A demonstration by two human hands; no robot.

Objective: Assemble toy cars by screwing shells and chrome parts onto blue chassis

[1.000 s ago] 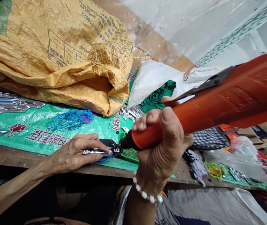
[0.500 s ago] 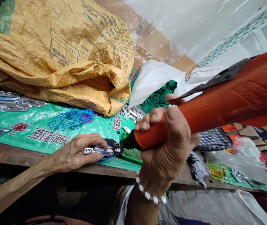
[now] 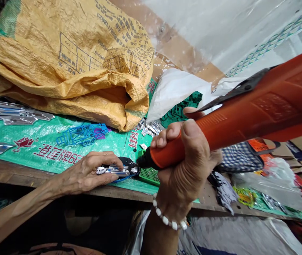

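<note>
The tool point(image 3: 241, 113) is orange-red, the checked fabric point(image 3: 238, 158) apparently navy and white.

The person has 2 bare hands and 2 bare forearms in view. The slim, long-fingered left hand point(image 3: 95, 173) has raised tendons across its back and creased knuckles, and leads to a lean, bare left forearm point(image 3: 21, 209), narrow at the wrist. The broad, bare right hand point(image 3: 185, 170) has a thick thumb, deep creases over the joints and short, rounded fingernails. Around its wrist runs 1 bracelet of glossy white, block-shaped beads point(image 3: 165, 220), strung in a single row with smaller pieces between them. The bare right forearm point(image 3: 158, 239) lies in shade below. Any clothing farther down is too dim to make out.
</note>
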